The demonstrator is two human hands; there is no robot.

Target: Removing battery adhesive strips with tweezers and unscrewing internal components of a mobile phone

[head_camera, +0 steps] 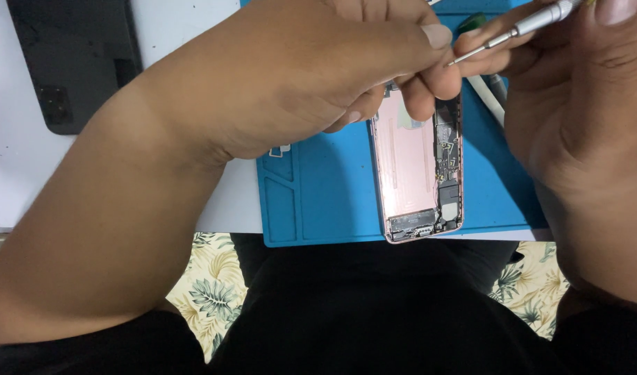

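I see my left hand (311, 76) curled over the top end of the opened phone (419, 167), its fingers (419, 94) bent down and touching the upper part of the casing. Thumb and forefinger are pressed close together near the tip of the screwdriver (513, 31); whether they pinch something small there I cannot tell. My right hand (582, 104) comes in from the right and pinches the screwdriver's thin metal shaft between thumb and fingers, the tool tilted with its point aimed down-left, just beside my left fingertips above the phone's top edge.

The phone lies flat on the blue mat (325, 194), long side running away from me, its back shell open: a pink inner plate fills the left part, and a strip of dark boards and small metal parts runs down the right side and across the bottom end. The mat sits at the near edge of the white desk (13, 139). A dark flat slab (75, 62) lies on the desk, well apart to the left. Under my right hand a white stick-like tool (486, 101) rests on the mat, partly hidden. Below the desk edge I see my dark clothing and a leaf-patterned cloth (207, 285).
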